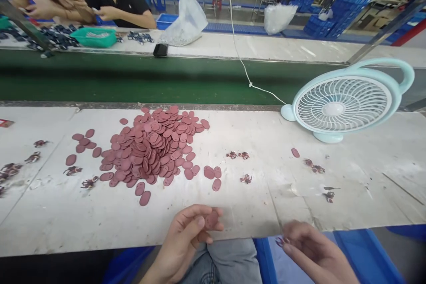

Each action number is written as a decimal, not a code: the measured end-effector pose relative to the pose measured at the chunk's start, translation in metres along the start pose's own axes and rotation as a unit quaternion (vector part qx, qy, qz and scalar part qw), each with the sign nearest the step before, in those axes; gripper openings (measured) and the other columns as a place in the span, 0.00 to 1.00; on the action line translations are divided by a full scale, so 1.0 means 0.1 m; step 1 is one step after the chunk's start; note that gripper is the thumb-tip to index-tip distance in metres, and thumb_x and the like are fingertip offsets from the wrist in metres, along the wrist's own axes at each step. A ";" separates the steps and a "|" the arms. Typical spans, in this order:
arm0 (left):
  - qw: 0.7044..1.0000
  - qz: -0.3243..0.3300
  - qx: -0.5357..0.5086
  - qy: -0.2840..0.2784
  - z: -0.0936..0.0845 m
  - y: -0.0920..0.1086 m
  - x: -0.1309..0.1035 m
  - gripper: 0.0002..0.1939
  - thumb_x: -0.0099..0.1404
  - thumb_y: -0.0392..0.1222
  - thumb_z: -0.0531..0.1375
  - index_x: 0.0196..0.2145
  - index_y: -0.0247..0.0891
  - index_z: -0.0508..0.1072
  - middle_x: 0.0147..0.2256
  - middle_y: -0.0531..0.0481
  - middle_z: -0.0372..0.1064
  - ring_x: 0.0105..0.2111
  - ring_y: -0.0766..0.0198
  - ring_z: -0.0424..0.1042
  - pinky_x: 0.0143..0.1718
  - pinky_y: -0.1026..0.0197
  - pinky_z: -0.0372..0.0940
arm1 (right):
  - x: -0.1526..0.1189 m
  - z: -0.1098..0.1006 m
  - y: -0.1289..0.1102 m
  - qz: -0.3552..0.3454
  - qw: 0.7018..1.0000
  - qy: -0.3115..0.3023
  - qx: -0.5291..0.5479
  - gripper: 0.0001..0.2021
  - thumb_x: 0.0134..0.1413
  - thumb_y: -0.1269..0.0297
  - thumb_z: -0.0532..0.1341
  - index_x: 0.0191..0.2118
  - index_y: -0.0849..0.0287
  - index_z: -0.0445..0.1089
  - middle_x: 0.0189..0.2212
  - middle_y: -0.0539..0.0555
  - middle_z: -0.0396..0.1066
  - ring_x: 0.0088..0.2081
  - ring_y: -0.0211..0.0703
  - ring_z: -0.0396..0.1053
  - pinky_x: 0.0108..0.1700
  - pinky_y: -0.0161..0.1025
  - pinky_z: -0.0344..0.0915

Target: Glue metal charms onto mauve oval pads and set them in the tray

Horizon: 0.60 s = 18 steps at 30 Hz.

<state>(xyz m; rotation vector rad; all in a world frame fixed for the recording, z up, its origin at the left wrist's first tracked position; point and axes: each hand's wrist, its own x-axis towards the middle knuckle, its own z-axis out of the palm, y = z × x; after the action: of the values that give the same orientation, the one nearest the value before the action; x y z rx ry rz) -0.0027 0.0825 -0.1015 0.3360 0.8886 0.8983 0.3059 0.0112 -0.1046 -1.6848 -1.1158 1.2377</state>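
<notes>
Over the table's front edge, my left hand [189,235] pinches a reddish oval piece [211,220] between thumb and fingers. To its right, my right hand [309,248] is closed on a small dark figure-like piece [281,241], partly blurred, above a blue bin. A large heap of reddish oval pieces [149,146] lies on the white table [100,230], left of centre. Small dark brown pieces [246,179] lie between the heap and the fan, with more of them at the far left and at the right.
A light blue fan [342,104] stands at the right, its white cord [236,44] running upward. Blue bins [362,253] sit below the front edge. Across the green channel [133,80], two people work beside a teal basket [96,37] and a plastic bag [186,17].
</notes>
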 end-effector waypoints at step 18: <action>0.997 -0.072 -0.031 0.021 0.17 -0.15 0.02 0.09 0.58 0.41 0.72 0.38 0.40 0.83 0.47 0.40 0.81 0.36 0.58 0.81 0.29 0.67 0.70 | 0.58 0.03 -0.06 0.013 0.547 -0.094 0.831 0.31 0.65 0.61 0.62 0.67 0.56 0.49 0.36 0.50 0.66 0.29 0.35 0.68 0.29 0.30 0.75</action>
<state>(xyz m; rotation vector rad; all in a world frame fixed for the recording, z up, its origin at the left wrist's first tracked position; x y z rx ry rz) 0.0193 0.0772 -0.1010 0.1987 0.9094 0.8003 0.3109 0.0676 -0.1177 -0.0173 0.3034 1.5426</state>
